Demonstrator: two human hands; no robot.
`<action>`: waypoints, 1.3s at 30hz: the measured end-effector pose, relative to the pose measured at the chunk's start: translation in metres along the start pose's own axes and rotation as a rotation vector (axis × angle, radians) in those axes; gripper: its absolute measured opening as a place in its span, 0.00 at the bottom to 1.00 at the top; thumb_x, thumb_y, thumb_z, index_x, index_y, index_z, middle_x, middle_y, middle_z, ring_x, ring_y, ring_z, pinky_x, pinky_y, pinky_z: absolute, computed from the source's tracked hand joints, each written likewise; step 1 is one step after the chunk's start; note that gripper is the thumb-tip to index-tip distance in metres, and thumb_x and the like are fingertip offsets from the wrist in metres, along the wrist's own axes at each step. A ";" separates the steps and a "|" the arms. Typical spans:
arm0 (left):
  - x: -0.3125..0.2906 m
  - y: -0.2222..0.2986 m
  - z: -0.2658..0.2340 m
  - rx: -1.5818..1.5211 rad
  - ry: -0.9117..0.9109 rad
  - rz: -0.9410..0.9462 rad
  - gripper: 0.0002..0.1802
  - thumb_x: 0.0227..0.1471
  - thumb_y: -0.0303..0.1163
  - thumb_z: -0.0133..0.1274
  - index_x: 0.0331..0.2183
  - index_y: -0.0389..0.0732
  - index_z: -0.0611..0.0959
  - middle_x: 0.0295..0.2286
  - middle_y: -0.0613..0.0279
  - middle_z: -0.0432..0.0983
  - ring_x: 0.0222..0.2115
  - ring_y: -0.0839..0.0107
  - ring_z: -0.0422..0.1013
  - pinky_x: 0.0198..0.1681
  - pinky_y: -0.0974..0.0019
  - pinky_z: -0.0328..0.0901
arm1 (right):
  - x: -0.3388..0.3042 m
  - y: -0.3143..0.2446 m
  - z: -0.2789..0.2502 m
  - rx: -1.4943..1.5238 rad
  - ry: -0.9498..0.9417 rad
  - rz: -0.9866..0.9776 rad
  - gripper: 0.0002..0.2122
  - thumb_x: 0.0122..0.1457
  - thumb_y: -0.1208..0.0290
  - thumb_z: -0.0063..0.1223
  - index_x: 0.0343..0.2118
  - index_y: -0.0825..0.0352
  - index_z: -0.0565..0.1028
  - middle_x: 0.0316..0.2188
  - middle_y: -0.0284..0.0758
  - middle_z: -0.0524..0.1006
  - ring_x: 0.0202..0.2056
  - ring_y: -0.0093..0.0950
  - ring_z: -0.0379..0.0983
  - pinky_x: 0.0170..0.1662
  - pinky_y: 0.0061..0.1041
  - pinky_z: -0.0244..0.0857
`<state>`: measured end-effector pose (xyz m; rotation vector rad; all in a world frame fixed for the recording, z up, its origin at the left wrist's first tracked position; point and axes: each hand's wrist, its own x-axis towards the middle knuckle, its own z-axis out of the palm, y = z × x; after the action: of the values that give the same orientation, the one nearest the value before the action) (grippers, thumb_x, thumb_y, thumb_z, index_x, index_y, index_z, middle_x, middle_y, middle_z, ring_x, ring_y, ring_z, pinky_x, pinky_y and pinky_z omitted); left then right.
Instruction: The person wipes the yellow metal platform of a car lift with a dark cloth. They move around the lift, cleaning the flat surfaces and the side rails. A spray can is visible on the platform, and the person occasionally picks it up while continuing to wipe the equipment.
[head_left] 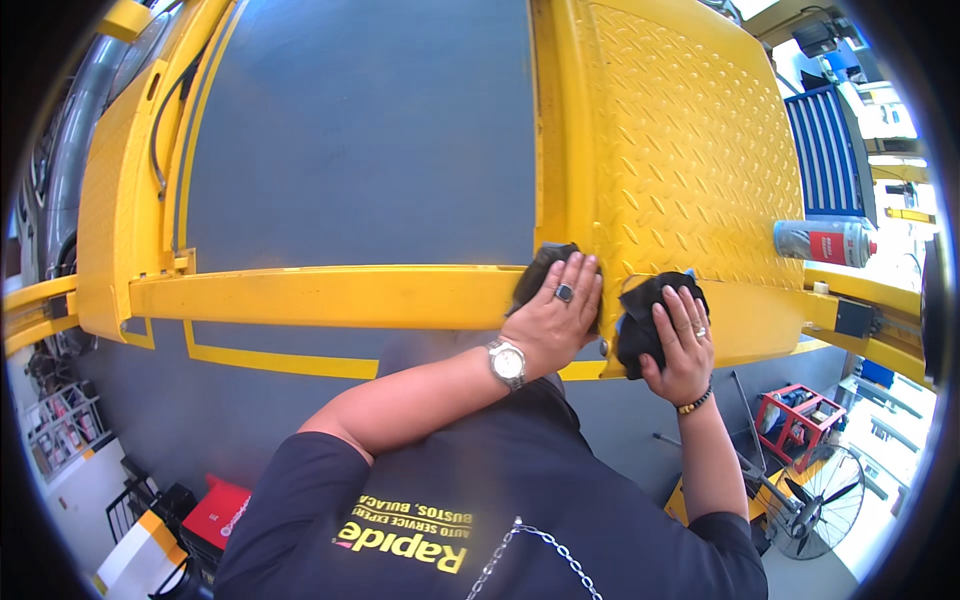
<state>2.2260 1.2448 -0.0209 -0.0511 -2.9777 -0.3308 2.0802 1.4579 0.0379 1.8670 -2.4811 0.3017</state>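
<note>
While the left hand [560,318] and right hand [684,345], each grip spread flat, press black cloths [640,325] onto the yellow vehicle lift [690,140], wiping seems underway, next needing even strokes.

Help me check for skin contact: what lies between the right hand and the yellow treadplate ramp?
A bunched black cloth lies between the right hand and the near end of the yellow treadplate ramp; the head view shows it.
</note>
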 end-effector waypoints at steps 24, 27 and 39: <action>-0.269 -0.223 -0.136 -1.474 1.097 -1.017 0.19 0.68 0.38 0.46 0.51 0.36 0.80 0.45 0.58 0.81 0.47 0.66 0.75 0.52 0.62 0.69 | -0.006 0.000 0.015 -0.040 0.111 0.019 0.27 0.64 0.60 0.44 0.62 0.71 0.70 0.65 0.50 0.66 0.66 0.52 0.60 0.69 0.50 0.49; -0.248 -0.192 -0.139 -1.590 1.193 -1.148 0.18 0.68 0.37 0.47 0.52 0.35 0.79 0.44 0.59 0.80 0.45 0.70 0.75 0.49 0.64 0.70 | -0.007 0.002 0.015 -0.032 0.114 0.021 0.27 0.64 0.61 0.44 0.62 0.72 0.69 0.65 0.50 0.66 0.66 0.52 0.60 0.70 0.50 0.48; -0.230 -0.176 -0.091 0.202 0.205 -0.567 0.24 0.59 0.44 0.53 0.53 0.43 0.80 0.59 0.52 0.70 0.63 0.49 0.62 0.67 0.47 0.53 | -0.009 0.007 0.015 -0.065 0.054 0.027 0.27 0.67 0.57 0.40 0.64 0.69 0.67 0.66 0.49 0.64 0.67 0.55 0.57 0.69 0.53 0.48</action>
<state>2.4575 1.0494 -0.0050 0.8040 -2.7443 -0.0818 2.0772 1.4657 0.0213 1.7789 -2.4515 0.2654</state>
